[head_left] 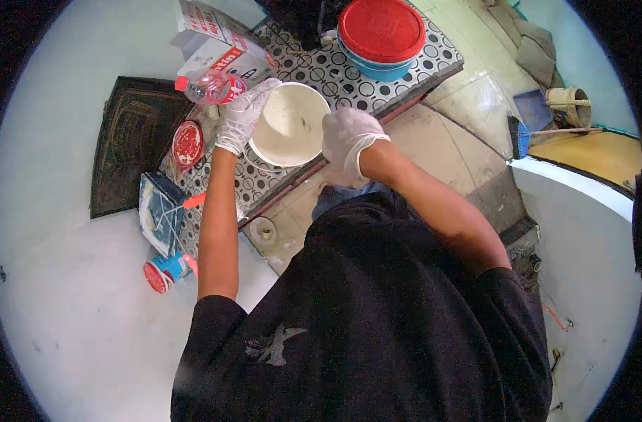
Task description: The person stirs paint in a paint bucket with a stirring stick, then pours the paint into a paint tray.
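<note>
A white bucket (293, 123) stands on the patterned counter (349, 77), its inside smeared with pale residue. My left hand (242, 116), in a white glove, grips the bucket's left rim. My right hand (349, 137), also gloved, rests on the right rim with fingers curled over it. A clear plastic bottle with a red cap (208, 88) lies just behind my left hand.
A red-lidded blue tub (381, 32) sits at the counter's far end beside a cardboard box (219, 39). A red round lid (187, 144), a tray (159, 211) and a small red-capped can (163, 272) lie to the left. A broom (539, 132) and bucket (567, 105) stand on the floor.
</note>
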A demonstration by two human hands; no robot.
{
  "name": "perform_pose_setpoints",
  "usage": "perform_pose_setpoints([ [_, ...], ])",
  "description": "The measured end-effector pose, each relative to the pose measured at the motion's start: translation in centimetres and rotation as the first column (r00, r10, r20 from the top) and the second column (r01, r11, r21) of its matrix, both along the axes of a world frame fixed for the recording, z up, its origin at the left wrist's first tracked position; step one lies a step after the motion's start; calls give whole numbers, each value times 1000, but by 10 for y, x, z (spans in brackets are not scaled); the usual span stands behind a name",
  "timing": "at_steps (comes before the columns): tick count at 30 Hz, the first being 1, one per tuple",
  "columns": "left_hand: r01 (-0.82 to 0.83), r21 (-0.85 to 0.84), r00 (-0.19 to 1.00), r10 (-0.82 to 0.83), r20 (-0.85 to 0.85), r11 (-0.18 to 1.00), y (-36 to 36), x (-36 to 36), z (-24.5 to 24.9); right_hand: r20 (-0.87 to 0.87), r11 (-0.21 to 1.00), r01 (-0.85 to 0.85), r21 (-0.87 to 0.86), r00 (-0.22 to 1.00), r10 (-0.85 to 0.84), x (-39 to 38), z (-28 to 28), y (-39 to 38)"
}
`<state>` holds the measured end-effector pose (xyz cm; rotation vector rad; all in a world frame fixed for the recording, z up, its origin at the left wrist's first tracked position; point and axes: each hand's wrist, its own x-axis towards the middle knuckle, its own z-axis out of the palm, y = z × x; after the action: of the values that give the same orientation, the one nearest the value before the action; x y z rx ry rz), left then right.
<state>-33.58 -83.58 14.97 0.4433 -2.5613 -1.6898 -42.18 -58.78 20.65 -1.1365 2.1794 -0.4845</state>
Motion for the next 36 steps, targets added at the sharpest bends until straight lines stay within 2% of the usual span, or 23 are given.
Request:
perform_pose_setpoints([
  [4,30,-30,999,-32,-42,999,-4,0,-8,44,994,-57,-94,997,61,6,-11,-5],
  [6,26,-68,999,-28,-26,997,-1,-1,2,-32,951,144,-275,987,-159,7,-15,-9],
  [7,24,-103,1000,-25,-3,994,2,0,6,-25,950,145,-276,987,-158,8,-18,-10],
  [8,27,-102,1000,-27,7,994,-1,4,2,-16,969,135,-206,990,-142,8,-9,-10],
  [10,-13,-1,1000,13,8,1000,-12,3,-7,-5,982,133,-131,991,-135,11,-9,-5],
  [11,-45,86,999,45,-6,995,-15,3,-10,-3,986,55,-154,998,-56,18,-12,-1],
  [12,-42,86,999,42,0,995,-20,5,-13,-4,983,-23,-181,1000,23,23,-14,2],
  [14,-40,69,999,41,-17,997,-25,8,-15,-14,982,-21,-190,1000,18,25,-14,4],
  [16,-65,81,998,64,10,995,-24,9,-15,27,980,80,-182,997,-77,18,-5,2],
  [20,-94,53,995,93,30,994,-25,9,-11,1,980,113,-163,993,-114,21,-29,-11],
  [22,-121,104,992,117,45,987,-30,11,-12,-17,983,-72,-168,997,70,25,-25,-3],
  [24,-150,162,988,141,68,975,-29,13,-15,-38,975,-44,-216,999,37,20,-18,-2],
  [25,-150,166,988,141,67,975,-28,14,-16,-20,982,43,-183,999,-47,16,-14,-6],
  [26,-151,167,988,141,67,974,-29,15,-16,-4,980,129,-151,991,-131,12,-11,-10],
  [28,-107,97,994,105,25,990,-29,18,-15,-71,968,135,-212,986,-153,18,-30,-13],
  [30,-60,27,998,61,-19,998,-32,19,-18,-23,981,-61,-182,998,58,19,-24,-8],
  [32,-101,172,994,109,-32,980,-29,23,-19,-64,972,-73,-223,996,60,19,-20,-3],
  [33,-101,172,993,109,-34,980,-26,22,-16,-53,973,-10,-229,999,-2,17,-19,-3],
  [35,-39,-21,998,38,-56,999,-19,22,-9,-42,970,56,-239,997,-67,19,-23,-9],
  [36,-33,-20,998,32,-52,999,-20,23,-9,-52,971,31,-238,998,-44,25,-31,-15],
])
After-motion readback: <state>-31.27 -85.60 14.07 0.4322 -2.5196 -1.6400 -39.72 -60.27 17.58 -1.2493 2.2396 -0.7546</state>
